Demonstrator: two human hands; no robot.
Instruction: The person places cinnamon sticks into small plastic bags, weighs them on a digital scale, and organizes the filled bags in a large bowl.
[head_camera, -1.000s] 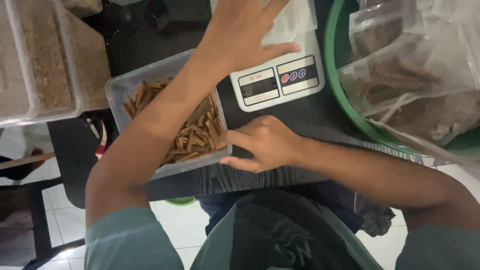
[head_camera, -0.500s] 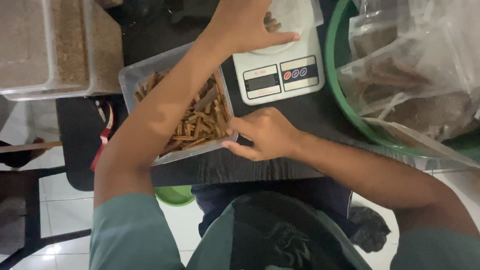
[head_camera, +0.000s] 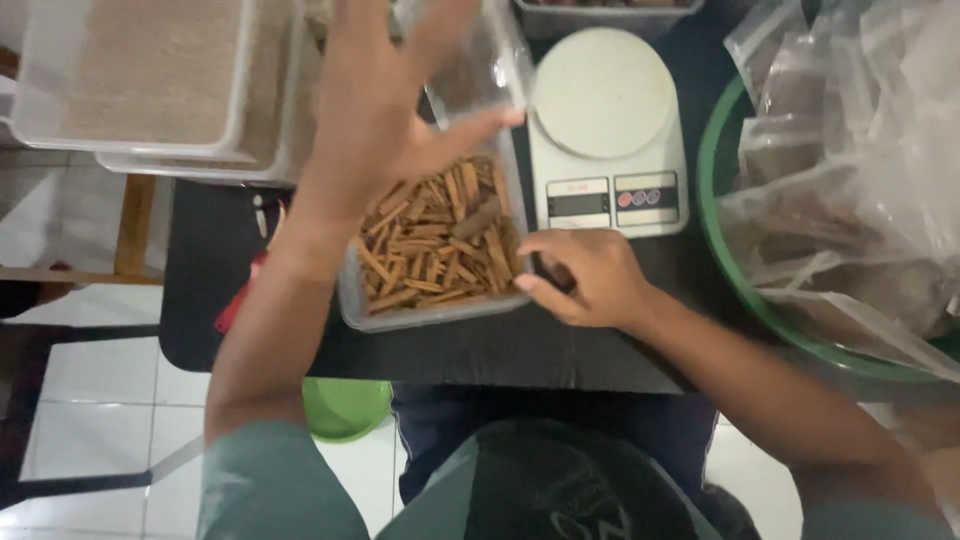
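Cinnamon sticks (head_camera: 435, 240) fill clear plastic tub (head_camera: 420, 315); right hand (head_camera: 585, 275) touching.

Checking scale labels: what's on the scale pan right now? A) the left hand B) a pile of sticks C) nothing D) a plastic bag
C. The white scale shows a bare round pan; the brown sticks lie in the clear tray beside it, the left hand is spread above that tray, and the bags are in the green basin on the other side.
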